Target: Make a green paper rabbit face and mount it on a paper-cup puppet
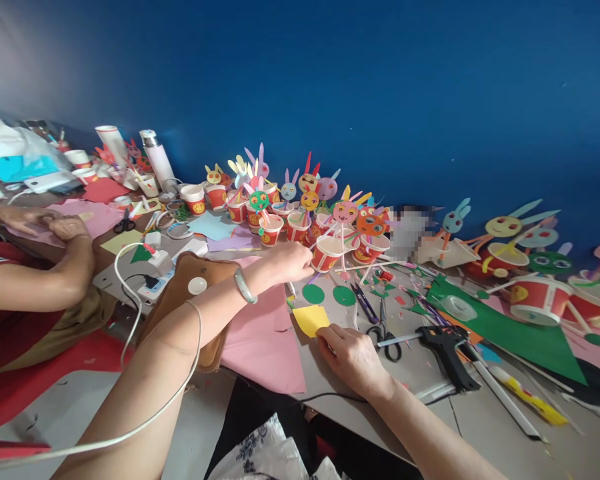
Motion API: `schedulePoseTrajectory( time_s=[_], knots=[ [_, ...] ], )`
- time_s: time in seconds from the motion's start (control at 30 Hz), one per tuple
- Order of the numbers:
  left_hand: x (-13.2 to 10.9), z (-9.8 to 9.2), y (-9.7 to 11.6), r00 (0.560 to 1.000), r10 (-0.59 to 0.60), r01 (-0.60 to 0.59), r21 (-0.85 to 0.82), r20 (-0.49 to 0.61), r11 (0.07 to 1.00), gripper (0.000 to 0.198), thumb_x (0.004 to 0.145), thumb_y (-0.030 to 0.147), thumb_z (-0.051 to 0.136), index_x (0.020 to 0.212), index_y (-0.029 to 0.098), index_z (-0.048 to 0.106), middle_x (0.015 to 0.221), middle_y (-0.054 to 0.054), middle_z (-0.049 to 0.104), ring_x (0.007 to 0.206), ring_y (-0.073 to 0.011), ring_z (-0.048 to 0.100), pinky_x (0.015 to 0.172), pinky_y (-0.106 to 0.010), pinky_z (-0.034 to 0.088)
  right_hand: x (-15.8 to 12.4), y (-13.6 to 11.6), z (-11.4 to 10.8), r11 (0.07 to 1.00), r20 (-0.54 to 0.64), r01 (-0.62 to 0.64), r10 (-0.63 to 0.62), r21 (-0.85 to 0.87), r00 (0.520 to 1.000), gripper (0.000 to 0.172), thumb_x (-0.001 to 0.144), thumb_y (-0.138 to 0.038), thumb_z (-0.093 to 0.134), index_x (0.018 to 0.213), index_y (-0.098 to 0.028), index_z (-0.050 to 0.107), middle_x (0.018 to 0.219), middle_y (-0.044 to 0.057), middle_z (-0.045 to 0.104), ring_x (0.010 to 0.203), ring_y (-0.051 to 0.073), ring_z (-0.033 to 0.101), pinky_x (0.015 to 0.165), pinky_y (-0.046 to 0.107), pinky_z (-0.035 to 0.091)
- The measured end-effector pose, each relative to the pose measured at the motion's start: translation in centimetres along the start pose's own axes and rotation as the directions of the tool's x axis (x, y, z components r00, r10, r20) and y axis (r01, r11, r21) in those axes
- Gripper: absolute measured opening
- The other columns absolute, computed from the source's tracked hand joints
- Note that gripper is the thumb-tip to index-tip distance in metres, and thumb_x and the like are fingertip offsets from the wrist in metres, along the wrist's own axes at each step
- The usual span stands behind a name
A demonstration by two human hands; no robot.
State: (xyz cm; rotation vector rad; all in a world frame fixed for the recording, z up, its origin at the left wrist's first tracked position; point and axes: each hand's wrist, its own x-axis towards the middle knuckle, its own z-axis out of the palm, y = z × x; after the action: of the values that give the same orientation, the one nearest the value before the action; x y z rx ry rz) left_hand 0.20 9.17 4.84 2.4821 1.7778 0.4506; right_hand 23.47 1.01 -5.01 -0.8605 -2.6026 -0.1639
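My left hand (291, 262) reaches out with its fingers closed at the left side of a red and white paper cup (327, 255). Part of the grip is hidden behind the knuckles. A pink rabbit figure (345, 211) with yellow ears stands just behind this cup. Low over the table, my right hand (357, 358) has its fingertips closed on the edge of a small piece of yellow paper (310, 320). Two green paper circles (313, 293) lie just beyond the yellow paper. Scissors (384, 341) rest to the right of that hand.
A black glue gun (447, 357) and a yellow cutter (533, 398) lie at right. Several rabbit-topped cups line the blue wall (300, 80). Pink paper (265, 340), a brown bag (195, 293) and a power strip (155, 285) sit at left, beside another person's hands (70, 227).
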Motion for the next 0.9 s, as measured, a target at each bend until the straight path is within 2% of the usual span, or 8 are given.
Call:
schedulePoseTrajectory(
  time_s=[0.13, 0.27, 0.33, 0.37, 0.43, 0.5, 0.6, 0.9],
  knots=[
    [-0.2, -1.3, -0.5, 0.998, -0.063, 0.063, -0.02, -0.018, 0.998, 0.023, 0.081, 0.029, 0.069, 0.06, 0.02, 0.067, 0.067, -0.009, 0.069, 0.072, -0.025, 0.069, 0.065, -0.033, 0.048, -0.1, 0.1, 0.1, 1.0, -0.009, -0.001, 0.001, -0.01, 1.0, 0.023, 0.097, -0.015, 0.05, 0.079, -0.017, 0.064, 0.07, 0.001, 0.065, 0.057, 0.012, 0.052, 0.059, 0.029, 0.026],
    [0.5, -4.3, -5.9, 0.947, -0.272, 0.269, -0.041, -0.171, 0.962, 0.03, 0.088, 0.026, 0.057, 0.059, 0.019, 0.062, 0.063, -0.009, 0.065, 0.074, -0.0249, 0.067, 0.072, -0.035, 0.049, 0.0, 0.0, 0.2, 1.0, -0.014, 0.001, -0.001, -0.011, 1.0, 0.024, 0.097, -0.014, 0.05, 0.079, -0.017, 0.064, 0.07, 0.001, 0.064, 0.056, 0.011, 0.052, 0.059, 0.029, 0.026],
    [0.9, -5.0, -9.2, 0.806, -0.483, 0.417, -0.251, -0.343, 0.874, 0.019, 0.082, 0.025, 0.067, 0.065, 0.019, 0.061, 0.071, -0.007, 0.067, 0.084, -0.0254, 0.067, 0.08, -0.035, 0.05, 0.0, 0.0, 0.2, 1.0, -0.011, 0.001, -0.001, -0.008, 1.0, 0.023, 0.097, -0.014, 0.05, 0.079, -0.017, 0.065, 0.07, 0.001, 0.065, 0.057, 0.011, 0.052, 0.059, 0.029, 0.026],
    [1.0, -4.9, -10.7, 0.721, -0.563, 0.417, -0.397, -0.403, 0.818, 0.01, 0.079, 0.023, 0.07, 0.073, 0.019, 0.063, 0.079, -0.006, 0.069, 0.089, -0.0246, 0.067, 0.084, -0.035, 0.05, 0.0, -0.1, 0.2, 1.0, -0.008, 0.0, 0.0, -0.005, 1.0, 0.023, 0.097, -0.014, 0.05, 0.08, -0.017, 0.065, 0.07, 0.001, 0.065, 0.057, 0.011, 0.052, 0.059, 0.029, 0.026],
    [1.5, -4.2, -12.9, 0.568, -0.732, 0.321, -0.717, -0.377, 0.619, 0.022, 0.073, 0.021, 0.077, 0.088, 0.019, 0.061, 0.087, -0.004, 0.07, 0.094, -0.0224, 0.067, 0.09, -0.035, 0.05, 0.1, -0.1, 0.3, 1.0, 0.0, -0.003, 0.003, -0.001, 1.0, 0.023, 0.097, -0.014, 0.05, 0.079, -0.017, 0.065, 0.07, 0.001, 0.066, 0.057, 0.011, 0.052, 0.059, 0.029, 0.026],
    [2.0, -2.9, -14.1, 0.561, -0.762, 0.289, -0.787, -0.322, 0.545, 0.029, 0.071, 0.02, 0.078, 0.093, 0.018, 0.059, 0.085, -0.003, 0.069, 0.092, -0.0219, 0.068, 0.086, -0.035, 0.052, 0.1, -0.1, 0.3, 1.0, 0.009, -0.002, 0.002, 0.0, 1.0, 0.024, 0.097, -0.014, 0.049, 0.079, -0.017, 0.064, 0.071, 0.002, 0.066, 0.057, 0.011, 0.053, 0.059, 0.029, 0.027],
    [2.9, -1.1, -14.6, 0.625, -0.735, 0.212, -0.85, -0.262, 0.483, 0.023, 0.072, 0.019, 0.075, 0.09, 0.017, 0.061, 0.079, -0.002, 0.07, 0.083, -0.0198, 0.07, 0.078, -0.032, 0.055, 0.1, 0.0, 0.3, 1.0, 0.016, 0.001, -0.001, -0.003, 1.0, 0.026, 0.098, -0.016, 0.048, 0.077, -0.017, 0.064, 0.07, 0.002, 0.066, 0.056, 0.011, 0.053, 0.058, 0.029, 0.027],
    [4.5, 1.2, -15.4, 0.673, -0.677, 0.037, -0.9, -0.299, 0.434, 0.017, 0.073, 0.023, 0.072, 0.087, 0.017, 0.065, 0.093, -0.005, 0.077, 0.093, -0.0193, 0.072, 0.085, -0.03, 0.057, 0.1, 0.0, 0.2, 1.0, 0.033, 0.008, -0.008, 0.005, 0.999, 0.026, 0.099, -0.017, 0.047, 0.08, -0.017, 0.065, 0.071, 0.002, 0.066, 0.058, 0.011, 0.054, 0.058, 0.029, 0.028]
  ],
)
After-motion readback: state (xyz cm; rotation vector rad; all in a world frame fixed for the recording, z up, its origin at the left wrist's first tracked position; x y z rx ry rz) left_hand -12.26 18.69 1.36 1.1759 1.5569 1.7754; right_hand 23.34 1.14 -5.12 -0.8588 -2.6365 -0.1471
